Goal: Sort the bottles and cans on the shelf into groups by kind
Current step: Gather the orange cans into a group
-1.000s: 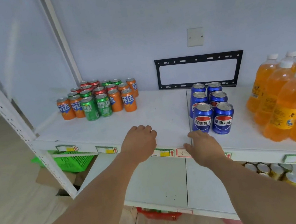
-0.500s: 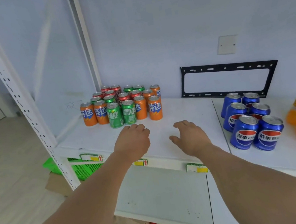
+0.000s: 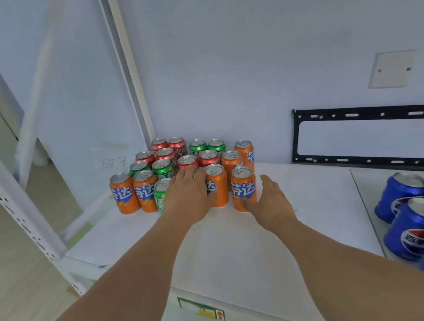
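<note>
A mixed cluster of cans stands at the back left of the white shelf [image 3: 231, 242]: orange cans [image 3: 124, 194], green cans [image 3: 162, 195] and red cans [image 3: 177, 145]. My left hand [image 3: 188, 195] reaches into the cluster's front row, fingers stretched over the can tops. It hides a can behind it, and its thumb lies against an orange can [image 3: 218, 185]. My right hand [image 3: 270, 202] is spread just right of the front orange can [image 3: 244, 188], thumb at its base, holding nothing.
Blue cans [image 3: 419, 228] stand grouped on the shelf's right side. A black metal bracket [image 3: 374, 111] leans on the back wall. A white perforated upright [image 3: 4, 196] frames the left end. A price label [image 3: 203, 310] sits on the front edge.
My view has shifted left and closer, so the orange bottles have left the frame. Both hands moved forward from the shelf's front edge to the mixed can cluster.
</note>
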Demonstrator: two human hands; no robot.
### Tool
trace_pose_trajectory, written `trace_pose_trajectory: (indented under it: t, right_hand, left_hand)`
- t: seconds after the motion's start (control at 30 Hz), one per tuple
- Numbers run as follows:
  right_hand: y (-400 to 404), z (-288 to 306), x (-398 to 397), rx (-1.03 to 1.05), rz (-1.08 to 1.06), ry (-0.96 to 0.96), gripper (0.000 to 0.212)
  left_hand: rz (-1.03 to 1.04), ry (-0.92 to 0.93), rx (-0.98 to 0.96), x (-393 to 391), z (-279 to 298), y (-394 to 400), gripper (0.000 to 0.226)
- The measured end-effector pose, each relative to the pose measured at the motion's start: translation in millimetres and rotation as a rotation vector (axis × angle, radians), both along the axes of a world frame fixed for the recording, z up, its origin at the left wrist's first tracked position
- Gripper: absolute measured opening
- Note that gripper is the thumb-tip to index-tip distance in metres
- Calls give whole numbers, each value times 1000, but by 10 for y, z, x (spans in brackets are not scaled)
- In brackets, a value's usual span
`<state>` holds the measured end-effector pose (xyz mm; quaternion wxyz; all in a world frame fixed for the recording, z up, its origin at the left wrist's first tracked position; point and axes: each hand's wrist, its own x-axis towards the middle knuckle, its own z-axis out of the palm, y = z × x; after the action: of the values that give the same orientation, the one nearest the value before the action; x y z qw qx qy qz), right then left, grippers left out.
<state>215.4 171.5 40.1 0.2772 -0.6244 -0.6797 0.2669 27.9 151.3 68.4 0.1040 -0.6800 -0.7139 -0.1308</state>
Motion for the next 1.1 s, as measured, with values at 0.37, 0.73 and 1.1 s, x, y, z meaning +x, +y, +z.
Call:
trace_pose_trajectory:
  t: [0.37,0.73,1.1]
  right_hand:
    - [520,-314,-225,-173,-62,396,73]
    - [135,-345,153,-52,-273,635,48]
    - [81,-222,674,-44,-493,743,42]
  left_hand:
    - [-8,38,-357,6,27,906,75]
    - [-201,-610,-318,142,123,958,68]
    - [-375,-1316,-203,590,199,797,63]
